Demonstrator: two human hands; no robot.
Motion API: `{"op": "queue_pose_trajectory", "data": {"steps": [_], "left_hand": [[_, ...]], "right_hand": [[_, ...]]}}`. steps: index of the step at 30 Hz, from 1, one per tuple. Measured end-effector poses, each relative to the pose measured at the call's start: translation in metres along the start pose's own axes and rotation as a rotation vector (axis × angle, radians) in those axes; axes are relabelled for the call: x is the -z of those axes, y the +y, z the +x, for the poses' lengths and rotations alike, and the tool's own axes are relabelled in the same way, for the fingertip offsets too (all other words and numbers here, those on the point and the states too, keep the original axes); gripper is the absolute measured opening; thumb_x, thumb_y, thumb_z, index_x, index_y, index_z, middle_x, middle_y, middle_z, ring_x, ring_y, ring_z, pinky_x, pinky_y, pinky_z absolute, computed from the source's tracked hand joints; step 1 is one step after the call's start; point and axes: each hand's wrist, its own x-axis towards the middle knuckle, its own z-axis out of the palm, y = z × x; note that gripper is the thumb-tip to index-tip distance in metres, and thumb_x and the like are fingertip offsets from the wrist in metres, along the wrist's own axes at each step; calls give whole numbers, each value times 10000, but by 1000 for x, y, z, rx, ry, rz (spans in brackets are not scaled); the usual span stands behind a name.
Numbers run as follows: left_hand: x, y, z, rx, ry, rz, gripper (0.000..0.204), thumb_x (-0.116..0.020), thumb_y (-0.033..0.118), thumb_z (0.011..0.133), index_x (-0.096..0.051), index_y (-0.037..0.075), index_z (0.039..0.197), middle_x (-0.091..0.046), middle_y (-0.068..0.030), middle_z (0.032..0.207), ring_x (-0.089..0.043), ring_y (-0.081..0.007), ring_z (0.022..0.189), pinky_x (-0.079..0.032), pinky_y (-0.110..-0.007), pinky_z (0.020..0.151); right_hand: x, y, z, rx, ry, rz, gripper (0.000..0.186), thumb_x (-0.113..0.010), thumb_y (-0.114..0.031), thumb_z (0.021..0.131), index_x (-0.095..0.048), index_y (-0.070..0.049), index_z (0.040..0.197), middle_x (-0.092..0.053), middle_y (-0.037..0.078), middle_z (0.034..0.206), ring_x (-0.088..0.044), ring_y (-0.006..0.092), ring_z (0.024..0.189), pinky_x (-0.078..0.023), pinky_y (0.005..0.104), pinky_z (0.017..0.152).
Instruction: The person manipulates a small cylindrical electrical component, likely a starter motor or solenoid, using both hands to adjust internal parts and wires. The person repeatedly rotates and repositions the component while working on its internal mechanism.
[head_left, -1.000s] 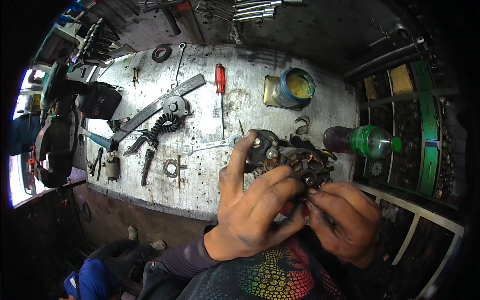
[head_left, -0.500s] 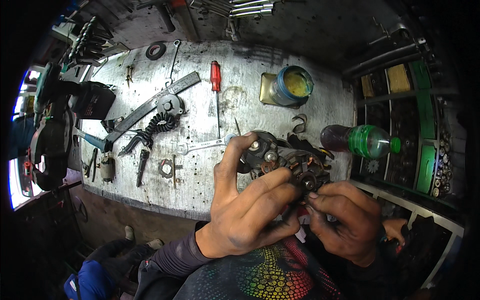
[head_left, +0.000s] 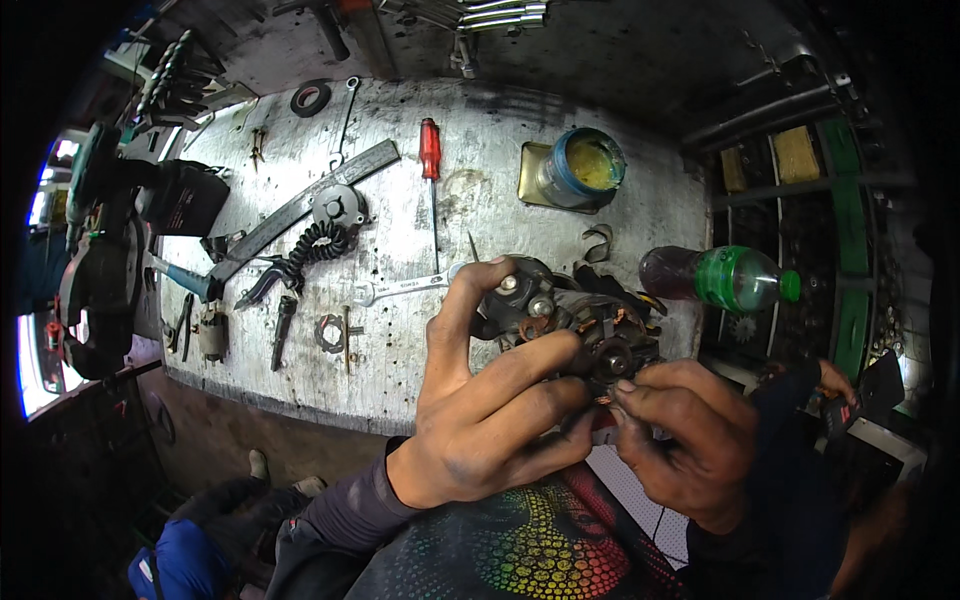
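Blackened metal, copper-wired assembly (head_left: 572,308) stands open, not yet closed, at the scuffed silvery workbench (head_left: 400,350); left hand (head_left: 490,420) extends its index against it, others curled; right hand's (head_left: 695,430) fingertips nearly meet, both holds hidden.

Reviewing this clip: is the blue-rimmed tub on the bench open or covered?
Open: no lid covers the mouth of the tub, and its yellowish contents are visible inside.

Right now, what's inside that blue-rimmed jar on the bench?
Yellowish paste shows inside the jar. It covers whatever lies beneath, so its depth can't be seen.
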Motion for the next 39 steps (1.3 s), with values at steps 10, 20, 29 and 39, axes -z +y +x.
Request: {"op": "queue_pose_trajectory", "data": {"steps": [10, 20, 29, 39], "left_hand": [[9, -9, -1, -2, -59, -139, 287, -902, 105, 708, -776, 80, 965, -745, -85, 1149, -600, -540, 1251, -456, -619, 1119], [14, -24, 3, 81, 87, -382, 377, -861, 27, 714, -761, 28, 1078, -672, -228, 1327, -684, -375, 1236, -504, -521, 1109], [9, -20, 13, 97, 124, -283, 293, -857, 59, 715, -788, 84, 999, -707, -116, 1253, -630, -285, 1199, -474, -400, 1045], [8, -16, 1, -5, 99, -199, 322, -904, 139, 660, -798, 135, 964, -668, -134, 1385, -552, -406, 1343, -461, -498, 1117]], "right_hand": [[-2, 1, -3, -42, 15, 31, 243, -829, 14, 840, -754, 2, 1071, -740, 150, 982, -765, 270, 825, -621, 354, 703], [-16, -3, -21, 140, 138, -272, 279, -778, 50, 827, -763, 46, 1106, -748, 199, 1030, -764, 305, 869, -618, 372, 750], [-19, -3, -17, 254, 105, -434, 358, -793, 90, 772, -752, 77, 1127, -729, 225, 1020, -747, 331, 834, -614, 373, 722], [-44, -11, -28, -58, 336, -68, 216, -771, 137, 860, -743, 85, 1068, -744, 216, 1066, -740, 246, 938, -595, 328, 848]]}}
